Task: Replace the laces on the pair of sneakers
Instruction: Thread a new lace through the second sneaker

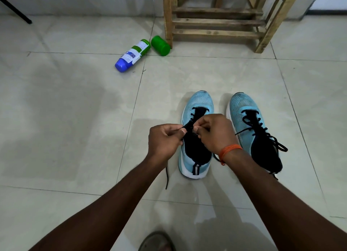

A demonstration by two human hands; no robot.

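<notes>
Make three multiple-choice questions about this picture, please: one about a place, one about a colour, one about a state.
1. Where is the green cap?
A. on the wooden stool
B. inside a shoe
C. on the floor beside the spray can

2. What colour are the laces?
A. black
B. white
C. orange

3. How is the spray can?
A. standing upright
B. lying on its side
C. held in a hand

Answers:
1 C: it lies on the tiles next to the can.
2 A: they show black against the light blue sneaker.
3 B: its whole length rests on the tiles, uncapped.
</notes>
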